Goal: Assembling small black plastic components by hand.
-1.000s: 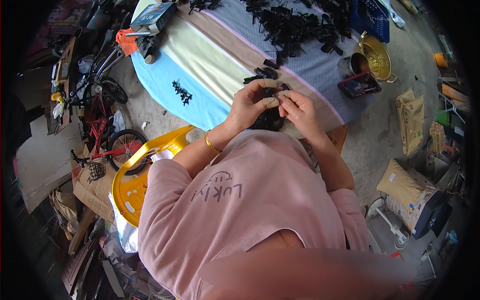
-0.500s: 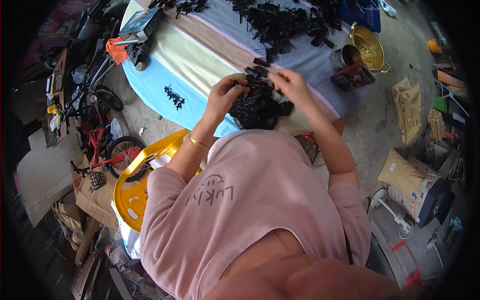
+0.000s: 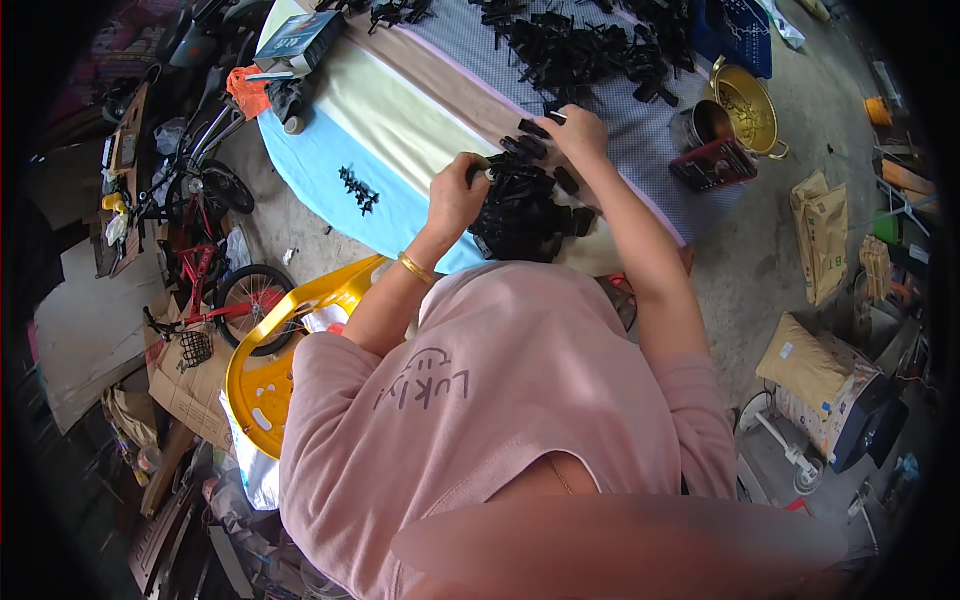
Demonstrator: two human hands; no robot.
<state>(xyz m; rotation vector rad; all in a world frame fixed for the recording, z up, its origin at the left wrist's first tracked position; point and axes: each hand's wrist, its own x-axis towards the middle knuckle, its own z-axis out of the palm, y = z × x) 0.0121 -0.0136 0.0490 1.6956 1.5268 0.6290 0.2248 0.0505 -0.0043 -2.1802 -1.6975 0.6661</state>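
Note:
A heap of black plastic parts (image 3: 517, 215) lies at the near edge of the cloth-covered table, right before me. My left hand (image 3: 457, 198) is at its left side, thumb and fingers pinched together; what they hold is too small to name. Beyond the heap, a short row of black pieces (image 3: 523, 147) lies on the cloth. Over the row's far end is my right hand (image 3: 580, 138), its fingers closed close to a black piece (image 3: 534, 129). Whether they grip it, I cannot tell. A small cluster of black parts (image 3: 358, 190) sits apart on the blue stripe.
A larger black heap (image 3: 590, 55) covers the table's far side. To the right stand a gold colander (image 3: 768, 115), a metal pot (image 3: 702, 125), a dark red box (image 3: 712, 165) and a blue basket (image 3: 735, 40). A blue box (image 3: 300, 42) is far left; a yellow chair (image 3: 262, 385) stands beside me.
My right hand has moved away from me, toward the far end of the row. The left has drawn slightly left, so the hands are farther apart. The view has shifted a little.

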